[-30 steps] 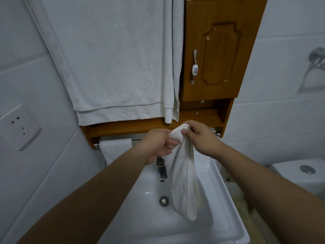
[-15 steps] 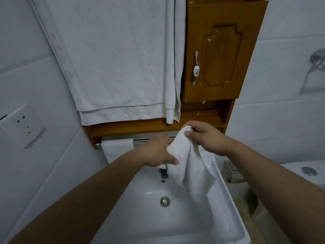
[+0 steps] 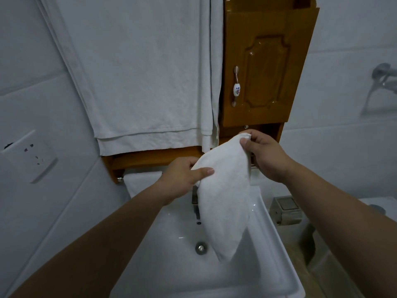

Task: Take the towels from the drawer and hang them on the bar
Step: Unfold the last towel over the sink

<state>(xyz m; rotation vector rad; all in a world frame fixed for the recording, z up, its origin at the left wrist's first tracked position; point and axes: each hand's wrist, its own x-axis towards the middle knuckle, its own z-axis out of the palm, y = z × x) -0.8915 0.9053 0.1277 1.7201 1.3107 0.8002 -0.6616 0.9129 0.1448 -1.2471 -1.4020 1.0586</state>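
Ok so rn you're mid-hang w/ the small towel (image 3: 223, 201): it's up in the air in front of you btw both hands, its long tail drooping over the sink (image 3: 268, 222) and covering most of the faucet (image 3: 195, 201). Your right hand (image 3: 265, 157) has the top corner pinched btw thumb and curled fingers, up near the bottom of the cabinet door (image 3: 266, 72). Your left hand (image 3: 182, 181) is lower, fingers wrapped behind the left edge w/ the thumb laid flat across the front, so both hands are closed on cloth. The bar (image 3: 119, 179) runs under the wooden shelf (image 3: 150, 157) just behind your hands, and there's one folded towel (image 3: 141, 184) hanging on its left part, so imo that's one done and this is the next. Can't pick out the drawer from here tbh. The towel's bunched and slanted, not spread, so the next move prob needs you to pull the hands apart to open up the top edge and level it. Then feed it over the free stretch of bar right of the hung one and let front and back drop about even. Watch the tail, it looks low enough to dip in the basin. Also the big towel (image 3: 139, 82) above comes down close to the shelf, so don't snag it on the way up.
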